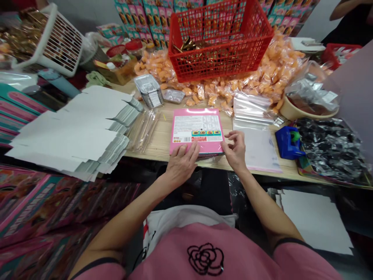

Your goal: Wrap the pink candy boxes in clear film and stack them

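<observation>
A pink box (pixel 196 130) with a white printed label panel lies flat near the table's front edge; its sheen suggests clear film around it. My left hand (pixel 183 162) rests on the box's near edge, fingers stretched flat over the surface. At the near right corner, my right hand (pixel 234 149) has its fingers bent and pinched against the box edge. Whether a film flap is also between those fingertips cannot be made out. To the right of the box lies a stack of clear plastic bags (pixel 255 146).
Flat white cartons (pixel 72 124) are stacked left, beside thin clear-wrapped sticks (pixel 145 130). Foil trays (pixel 148 89) stand behind. A red basket (pixel 218 62) sits among orange wrapped pieces (pixel 271 66). A blue tape dispenser (pixel 288 144) and black wrapped items (pixel 332 149) lie right.
</observation>
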Motion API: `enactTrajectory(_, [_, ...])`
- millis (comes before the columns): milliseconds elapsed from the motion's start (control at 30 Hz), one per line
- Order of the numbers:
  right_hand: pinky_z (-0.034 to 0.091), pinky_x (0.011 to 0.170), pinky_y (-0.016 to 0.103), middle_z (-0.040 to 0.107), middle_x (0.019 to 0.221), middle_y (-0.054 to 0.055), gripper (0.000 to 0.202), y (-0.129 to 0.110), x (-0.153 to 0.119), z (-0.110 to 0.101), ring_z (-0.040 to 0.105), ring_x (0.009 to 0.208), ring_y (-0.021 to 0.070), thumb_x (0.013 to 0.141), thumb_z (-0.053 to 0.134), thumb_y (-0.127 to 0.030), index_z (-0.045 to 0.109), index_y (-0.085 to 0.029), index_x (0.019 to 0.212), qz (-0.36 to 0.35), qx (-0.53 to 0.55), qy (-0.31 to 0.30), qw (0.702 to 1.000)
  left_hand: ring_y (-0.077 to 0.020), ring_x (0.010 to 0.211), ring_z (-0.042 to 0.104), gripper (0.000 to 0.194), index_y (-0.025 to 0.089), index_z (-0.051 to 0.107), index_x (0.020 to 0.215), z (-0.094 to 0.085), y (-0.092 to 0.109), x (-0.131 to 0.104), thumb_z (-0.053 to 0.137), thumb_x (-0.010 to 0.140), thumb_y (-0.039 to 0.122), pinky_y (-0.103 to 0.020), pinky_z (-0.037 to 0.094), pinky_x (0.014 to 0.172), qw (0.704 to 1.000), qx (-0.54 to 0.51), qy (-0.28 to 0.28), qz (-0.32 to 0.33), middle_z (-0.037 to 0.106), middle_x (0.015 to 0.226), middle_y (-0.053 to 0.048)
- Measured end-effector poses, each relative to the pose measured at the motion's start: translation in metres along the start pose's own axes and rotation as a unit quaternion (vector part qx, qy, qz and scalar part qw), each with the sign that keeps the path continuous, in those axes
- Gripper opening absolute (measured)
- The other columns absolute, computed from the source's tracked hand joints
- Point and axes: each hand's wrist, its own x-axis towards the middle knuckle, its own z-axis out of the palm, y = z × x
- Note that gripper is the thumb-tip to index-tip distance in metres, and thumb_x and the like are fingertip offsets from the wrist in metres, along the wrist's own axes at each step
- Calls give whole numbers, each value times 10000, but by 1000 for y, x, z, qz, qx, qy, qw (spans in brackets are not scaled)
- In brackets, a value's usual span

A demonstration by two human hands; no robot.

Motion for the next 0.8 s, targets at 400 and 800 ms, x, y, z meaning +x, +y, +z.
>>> enactTrajectory(400, [558,785,427,704,963,83,365,26,-21,-23,684,989,280,730,716,-559,580,-238,837,187,125,50,973,-438,1541,210,1062,117,36,1623,10,-38,-56,679,873,505,-631,328,1172,968,-134,189,-95,303,1609,-294])
enactTrajectory(800, [-130,1171,768,505,1547,101,619,-37,-81,36,317,1523,385,971,548,-333,358,-290,1559,-238,-408,-192,860,-414,1477,380,632,186,471,1504,-4,-25,-39,627,907,322,-729,175,1189,995,-71,29,-60,485,1543,-187])
